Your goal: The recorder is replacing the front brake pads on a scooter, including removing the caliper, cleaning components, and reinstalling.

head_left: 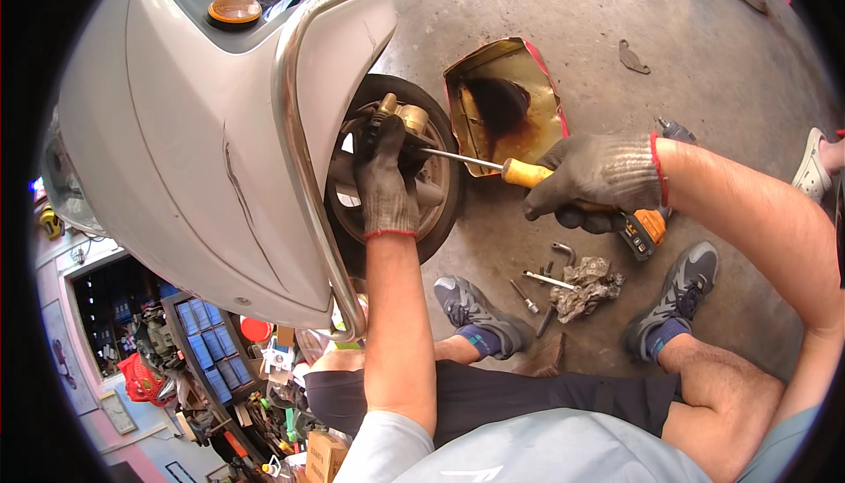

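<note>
My left hand (385,186), in a dark-coated work glove with a red cuff, grips a gold-coloured brake caliper (414,119) at the scooter's wheel (450,144). Its thumb lies over the caliper; the other fingers are mostly hidden behind. Wrapped round the yellow handle of a screwdriver (523,172) is my right hand (603,179), gloved alike. The screwdriver's shaft runs left to the caliper, close by my left fingers. Where exactly its tip rests is hidden there.
The white scooter body (194,140) and its chrome bar (289,96) stand left. An oil-stained metal tray (546,109) lies beyond the screwdriver. On the floor are an orange-black power tool (645,232), several hand tools, a crumpled rag (591,289) and a small metal plate (632,58). Another person's clogs (811,171) show right.
</note>
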The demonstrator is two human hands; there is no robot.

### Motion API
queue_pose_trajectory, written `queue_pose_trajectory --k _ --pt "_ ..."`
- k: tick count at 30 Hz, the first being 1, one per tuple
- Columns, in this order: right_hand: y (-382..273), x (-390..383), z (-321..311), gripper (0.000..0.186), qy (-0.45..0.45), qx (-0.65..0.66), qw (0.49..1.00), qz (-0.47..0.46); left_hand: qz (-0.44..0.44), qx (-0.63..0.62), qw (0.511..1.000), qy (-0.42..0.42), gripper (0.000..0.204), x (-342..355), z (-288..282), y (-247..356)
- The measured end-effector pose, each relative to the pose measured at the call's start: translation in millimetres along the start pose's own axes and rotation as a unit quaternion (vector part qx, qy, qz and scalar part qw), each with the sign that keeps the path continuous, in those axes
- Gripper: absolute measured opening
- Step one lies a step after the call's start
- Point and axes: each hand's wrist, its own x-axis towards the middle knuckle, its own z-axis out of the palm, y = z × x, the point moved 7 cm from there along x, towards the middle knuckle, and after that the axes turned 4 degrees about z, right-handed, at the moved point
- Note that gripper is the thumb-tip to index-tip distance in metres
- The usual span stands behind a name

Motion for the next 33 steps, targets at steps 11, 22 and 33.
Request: queue_pose_trajectory --k 11,22,33 --pt "-10.7 -0.6 10.6 0.027 0.1 -0.168 0.976 -0.095 0.016 0.003 1.0 -0.003 0.055 1.7 2.2 2.7" --pt "-6.5 -0.9 14.8 0.024 0.074 -0.13 0.986 -0.072 -0.034 -0.054 0.997 -0.039 0.038 -6.5 8.6 6.4" --pt "-8.2 16.0 20.9 0.029 0.183 -0.294 0.912 -0.219 0.003 -0.016 0.999 -0.028 0.053 -1.1 1.0 3.8"
